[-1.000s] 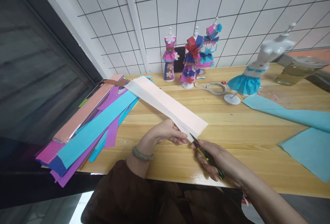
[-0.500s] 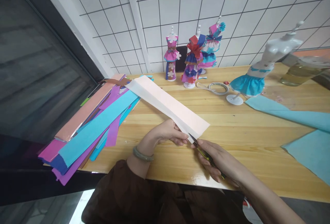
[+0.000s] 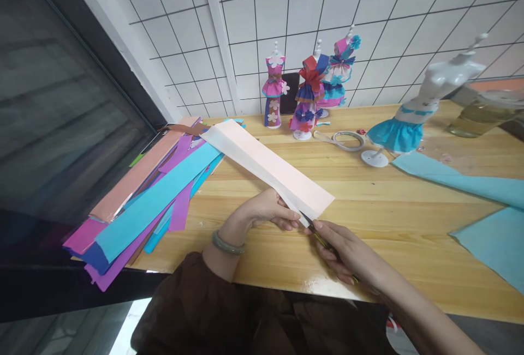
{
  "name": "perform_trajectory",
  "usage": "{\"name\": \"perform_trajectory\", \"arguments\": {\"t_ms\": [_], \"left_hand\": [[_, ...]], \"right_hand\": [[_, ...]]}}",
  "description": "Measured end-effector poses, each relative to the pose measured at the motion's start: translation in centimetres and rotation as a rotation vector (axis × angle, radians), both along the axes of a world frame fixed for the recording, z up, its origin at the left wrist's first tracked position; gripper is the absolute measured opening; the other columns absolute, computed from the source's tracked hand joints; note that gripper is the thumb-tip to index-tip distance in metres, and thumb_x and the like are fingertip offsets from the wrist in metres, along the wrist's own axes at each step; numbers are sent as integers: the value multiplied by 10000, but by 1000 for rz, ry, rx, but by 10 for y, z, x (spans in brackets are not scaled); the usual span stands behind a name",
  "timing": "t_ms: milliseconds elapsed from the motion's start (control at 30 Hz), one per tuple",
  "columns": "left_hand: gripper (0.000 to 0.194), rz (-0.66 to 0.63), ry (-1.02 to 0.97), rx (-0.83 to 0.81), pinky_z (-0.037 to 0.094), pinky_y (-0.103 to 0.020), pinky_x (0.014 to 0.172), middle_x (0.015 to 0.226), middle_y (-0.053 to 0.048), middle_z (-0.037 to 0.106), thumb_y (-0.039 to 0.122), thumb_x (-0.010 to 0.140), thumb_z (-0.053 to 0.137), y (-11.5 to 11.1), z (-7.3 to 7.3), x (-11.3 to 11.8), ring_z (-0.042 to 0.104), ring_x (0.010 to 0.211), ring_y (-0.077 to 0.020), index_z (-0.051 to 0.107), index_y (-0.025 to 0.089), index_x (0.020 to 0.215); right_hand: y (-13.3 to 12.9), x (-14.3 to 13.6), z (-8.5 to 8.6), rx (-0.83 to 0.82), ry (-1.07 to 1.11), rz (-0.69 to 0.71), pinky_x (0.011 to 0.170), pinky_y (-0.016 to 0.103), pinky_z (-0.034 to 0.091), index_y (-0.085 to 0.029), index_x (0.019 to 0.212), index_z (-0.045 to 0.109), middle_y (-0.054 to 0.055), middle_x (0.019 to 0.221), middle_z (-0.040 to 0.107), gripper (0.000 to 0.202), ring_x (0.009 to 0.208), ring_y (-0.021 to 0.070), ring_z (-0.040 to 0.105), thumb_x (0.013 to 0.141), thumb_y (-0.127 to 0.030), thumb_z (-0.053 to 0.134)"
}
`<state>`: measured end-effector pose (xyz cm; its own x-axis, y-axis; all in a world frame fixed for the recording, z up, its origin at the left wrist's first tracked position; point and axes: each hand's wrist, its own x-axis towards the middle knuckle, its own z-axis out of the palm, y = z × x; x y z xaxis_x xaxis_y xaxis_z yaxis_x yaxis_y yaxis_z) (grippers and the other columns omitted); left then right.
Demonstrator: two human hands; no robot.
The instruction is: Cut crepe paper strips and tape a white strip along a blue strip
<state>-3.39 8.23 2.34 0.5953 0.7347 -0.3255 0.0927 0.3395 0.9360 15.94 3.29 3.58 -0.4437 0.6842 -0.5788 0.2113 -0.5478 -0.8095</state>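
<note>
A long pale pink strip of crepe paper [image 3: 270, 161] lies slanting across the table, its white-looking lower edge folded along its length. My left hand [image 3: 273, 210], a bangle on its wrist, pinches that edge near the strip's right end. In my right hand [image 3: 341, 251] are scissors [image 3: 323, 240] with dark blades and black-and-yellow handles. Their blades meet the paper just right of my left fingertips. Most of the handles are hidden by my right fingers. The strip's far end rests on a pile of coloured crepe paper [image 3: 155, 197].
Several small dressed mannequins [image 3: 273, 90] stand at the back by the tiled wall. A larger white mannequin [image 3: 444, 82] wears a blue skirt at the right. Near it lie a tape roll [image 3: 347, 140], light-blue paper [image 3: 491, 235] and a glass jar [image 3: 470, 118].
The scissor handles have closed a little in my right hand. My left hand and the pink paper stay nearly in place; the whole view shifts slightly.
</note>
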Motion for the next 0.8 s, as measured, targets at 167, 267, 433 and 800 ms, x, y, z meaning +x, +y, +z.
{"name": "perform_trajectory", "arguments": {"t_ms": [167,267,433,800], "left_hand": [[396,4,2,-6,488,-229,579,818,-122,646,326,600,707,0,0,0,604,644,-127,624,82,900],[388,10,3,-13,489,-228,582,798,-114,646,323,594,712,0,0,0,601,632,-121,627,83,887],[401,7,12,-19,491,-237,584,795,-116,646,324,590,716,1,1,0,598,627,-121,627,79,895],[392,0,-16,-35,487,-258,602,781,-111,638,323,582,720,0,1,-1,594,614,-116,626,76,871]], "right_hand": [[0,-1,1,19,-20,12,285,139,151,-200,892,454,-97,506,272,401,326,10,169,776,-577,385],[0,0,1,26,-12,16,287,138,148,-205,889,450,-101,499,254,394,330,12,161,779,-577,384],[1,1,-4,31,-15,14,286,136,139,-210,884,445,-103,489,241,391,331,15,157,779,-581,380],[4,-4,1,20,5,-6,280,150,148,-176,849,470,-91,484,338,391,290,7,206,765,-555,422]]}}
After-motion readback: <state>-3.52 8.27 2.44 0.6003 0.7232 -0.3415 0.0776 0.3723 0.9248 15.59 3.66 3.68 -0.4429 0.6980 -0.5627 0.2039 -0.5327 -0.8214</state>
